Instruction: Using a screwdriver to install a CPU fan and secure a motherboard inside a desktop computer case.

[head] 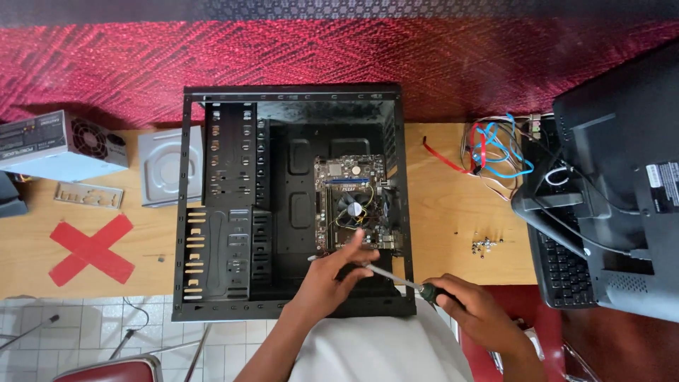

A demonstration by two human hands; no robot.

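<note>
Screwdriver (396,277) with a dark green handle lies slantwise over the lower right corner of the open computer case (290,201), its metal shaft pointing up-left into the case. The right hand (475,311) is closed around the handle just outside the case's lower right edge. The left hand (338,269) is inside the case, fingers pinching the shaft near its tip, just below the motherboard (351,201). The motherboard sits flat against the case floor toward the right side, with a round cooler fan (356,207) at its middle. The case lies on its side on a wooden table (453,212). Small screws (485,245) are scattered to the right of it, near a keyboard (562,265) and a bundle of red and blue cables (495,152). To the left lie an optical drive (168,166), a power supply (60,145) and a red tape cross (92,249).
</note>
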